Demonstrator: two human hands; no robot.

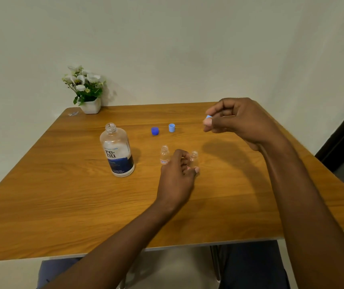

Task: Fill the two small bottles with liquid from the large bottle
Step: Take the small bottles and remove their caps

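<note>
The large clear bottle (117,151) with a dark blue label stands uncapped at the table's middle left. Two small clear bottles stand open near the centre: one (164,154) just left of my left hand (177,176), the other (194,158) gripped low down by that hand's thumb and fingers, partly hidden. My right hand (235,119) hovers above the table to the right and pinches a small light blue cap (208,117) at its fingertips.
A dark blue cap (155,131) and a light blue cap (171,127) lie on the wooden table (62,205) behind the small bottles. A white pot of flowers (87,90) and a small wrapper (73,113) sit at the far left corner.
</note>
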